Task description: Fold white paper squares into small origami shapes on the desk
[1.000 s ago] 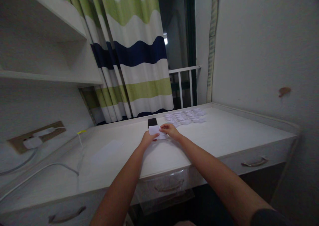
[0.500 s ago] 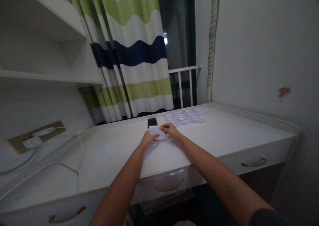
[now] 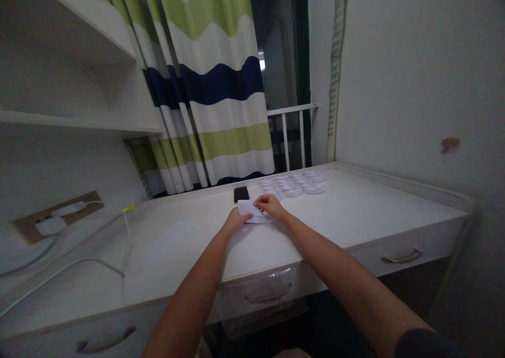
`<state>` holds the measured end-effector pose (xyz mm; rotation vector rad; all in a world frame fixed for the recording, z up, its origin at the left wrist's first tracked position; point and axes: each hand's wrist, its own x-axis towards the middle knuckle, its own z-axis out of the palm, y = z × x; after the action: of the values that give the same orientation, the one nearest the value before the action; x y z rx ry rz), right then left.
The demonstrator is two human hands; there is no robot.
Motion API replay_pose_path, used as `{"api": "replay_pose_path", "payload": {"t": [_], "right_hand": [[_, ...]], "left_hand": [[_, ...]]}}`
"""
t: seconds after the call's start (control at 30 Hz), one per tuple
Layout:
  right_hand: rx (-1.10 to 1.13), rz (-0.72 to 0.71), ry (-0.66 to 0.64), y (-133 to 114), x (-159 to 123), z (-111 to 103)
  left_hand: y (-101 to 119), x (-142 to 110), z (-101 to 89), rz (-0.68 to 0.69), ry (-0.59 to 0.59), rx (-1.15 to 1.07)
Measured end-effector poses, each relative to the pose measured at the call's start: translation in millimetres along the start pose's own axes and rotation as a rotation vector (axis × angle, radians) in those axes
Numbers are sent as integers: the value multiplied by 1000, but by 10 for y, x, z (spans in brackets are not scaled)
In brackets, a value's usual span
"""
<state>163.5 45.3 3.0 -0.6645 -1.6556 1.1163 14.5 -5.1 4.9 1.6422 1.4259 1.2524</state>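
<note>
A small piece of white paper [image 3: 246, 207] is held above the desk between both hands; it looks folded, though its layers are hard to make out. My left hand [image 3: 236, 221] grips its lower left part, with the thumb lying on top. At its upper right edge, my right hand [image 3: 270, 205] pinches the paper between thumb and fingertips. Just behind the paper lies a dark phone [image 3: 241, 194] flat on the desk. Beyond my right hand, several folded white paper pieces [image 3: 294, 183] are laid out in rows.
The white desk [image 3: 315, 226] has a raised back edge and drawers with metal handles [image 3: 402, 256]. White paper sheets [image 3: 168, 239] lie at left, near a white cable [image 3: 79, 263] and plugged-in chargers [image 3: 51, 225]. A striped curtain [image 3: 224, 110] hangs behind, and a shelf [image 3: 79, 121] juts out upper left.
The paper has shifted very slightly to the right and its lower flap sits a little differently. Both hands keep their hold and have barely moved.
</note>
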Motion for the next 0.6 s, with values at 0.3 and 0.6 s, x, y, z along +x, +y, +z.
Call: {"api": "replay_pose_path", "payload": {"t": [0.3,0.6], "right_hand": [[-3,41,8,10,3,15],[-25,53,-5,31,1,-2]], "left_hand": [[-52,26,-6,18,15,39],[10,-11,-7,-41,70,7]]}}
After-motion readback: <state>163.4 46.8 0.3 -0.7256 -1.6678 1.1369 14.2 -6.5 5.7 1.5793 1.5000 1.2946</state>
